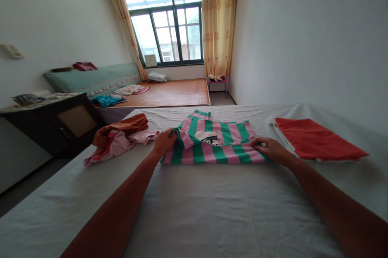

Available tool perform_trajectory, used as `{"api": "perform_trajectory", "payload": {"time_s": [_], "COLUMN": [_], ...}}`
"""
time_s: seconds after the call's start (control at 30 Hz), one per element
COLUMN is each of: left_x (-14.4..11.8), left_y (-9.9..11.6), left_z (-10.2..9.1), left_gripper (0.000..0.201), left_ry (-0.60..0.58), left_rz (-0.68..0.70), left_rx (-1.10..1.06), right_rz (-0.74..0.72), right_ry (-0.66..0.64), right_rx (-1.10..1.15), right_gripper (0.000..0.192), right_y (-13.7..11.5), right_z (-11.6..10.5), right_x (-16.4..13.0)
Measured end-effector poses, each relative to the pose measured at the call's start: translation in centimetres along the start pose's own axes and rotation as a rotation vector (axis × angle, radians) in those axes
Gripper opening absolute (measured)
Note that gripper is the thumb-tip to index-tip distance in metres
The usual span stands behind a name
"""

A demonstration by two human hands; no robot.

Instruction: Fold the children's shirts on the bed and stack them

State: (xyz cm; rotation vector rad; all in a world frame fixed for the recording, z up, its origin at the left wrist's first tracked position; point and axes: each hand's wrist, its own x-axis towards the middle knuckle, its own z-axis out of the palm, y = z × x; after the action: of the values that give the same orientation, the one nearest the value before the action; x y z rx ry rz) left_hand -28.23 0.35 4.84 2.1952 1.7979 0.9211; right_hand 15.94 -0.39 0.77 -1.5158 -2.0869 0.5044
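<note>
The left hand is pinching the left edge of the pink-and-green striped shirt lying mid-bed, fingers closed on the cloth; the right hand is pressing flat, fingers open, on its right edge. Mid-fold, judging by the doubled-over top; folding on calls for keeping both edges aligned

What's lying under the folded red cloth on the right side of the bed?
Under the folded red cloth a white folded fabric layer peeks out along its left and near edges, resting on the white bedsheet. How far that layer extends beneath is covered.
</note>
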Motion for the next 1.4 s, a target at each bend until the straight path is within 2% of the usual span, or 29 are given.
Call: {"api": "perform_trajectory", "payload": {"time_s": [0.1,0.23,0.33,0.47,0.57,0.67,0.7,0.77,0.87,0.97,1.03,1.1,1.17,1.3,1.4], "left_x": [0.5,0.4,0.4,0.8,0.7,0.2,-0.1,-0.8,-1.9,-2.7,-3.0,-3.1,-3.0,-2.7,-2.7], "left_y": [-0.5,-1.6,-1.9,-1.6,-2.1,-2.9,-3.0,-3.1,-2.6,-2.1,-2.0,-2.1,-2.3,-2.7,-2.9], "left_z": [1.1,1.7,1.6,1.5,1.5,1.2,1.2,1.4,2.1,2.9,3.0,2.9,2.6,2.1,2.0], "left_gripper": [0.032,0.052,0.060,0.057,0.060,0.043,0.036,0.030,0.030,0.035,0.038,0.040,0.040,0.033,0.029], "left_ry": [0.068,-0.007,-0.045,0.066,0.110,0.132,0.123,0.096,0.055,0.007,-0.026,-0.043,-0.031,-0.006,-0.086], "left_rz": [-0.174,-0.273,-0.167,-0.008,0.075,0.116,0.125,0.128,0.086,0.029,0.009,0.004,0.020,0.099,0.102], "left_rx": [-0.081,-0.414,-0.592,-0.688,-0.523,-0.236,-0.171,-0.080,0.050,0.148,0.190,0.218,0.226,0.202,0.190], "right_rz": [0.010,0.006,0.009,-0.003,-0.045,-0.142,-0.188,-0.281,-0.354,-0.414,-0.408,-0.309,-0.172,-0.034,-0.017], "right_ry": [0.018,0.044,0.046,0.016,0.042,0.190,0.199,0.111,-0.033,-0.033,-0.030,-0.029,-0.014,-0.013,-0.053], "right_rx": [-0.007,-0.050,-0.095,-0.146,-0.288,-0.432,-0.426,-0.324,-0.151,-0.136,-0.148,-0.118,-0.073,-0.009,0.054], "right_gripper": [0.025,0.024,0.021,0.021,0.022,0.028,0.031,0.032,0.039,0.059,0.059,0.042,0.026,0.024,0.027], "right_y": [-0.2,-0.6,-0.7,-0.4,-0.7,-2.9,-4.2,-7.3,-12.3,-16.2,-17.7,-18.1,-17.6,-15.6,-14.7], "right_z": [0.1,0.3,0.4,0.3,0.2,0.8,1.3,3.1,7.2,11.5,13.4,14.3,14.3,13.1,13.0], "right_x": [-0.1,-0.2,-0.2,-0.4,-0.5,0.3,0.8,2.1,4.7,7.2,8.7,10.1,11.4,13.2,13.7]}}
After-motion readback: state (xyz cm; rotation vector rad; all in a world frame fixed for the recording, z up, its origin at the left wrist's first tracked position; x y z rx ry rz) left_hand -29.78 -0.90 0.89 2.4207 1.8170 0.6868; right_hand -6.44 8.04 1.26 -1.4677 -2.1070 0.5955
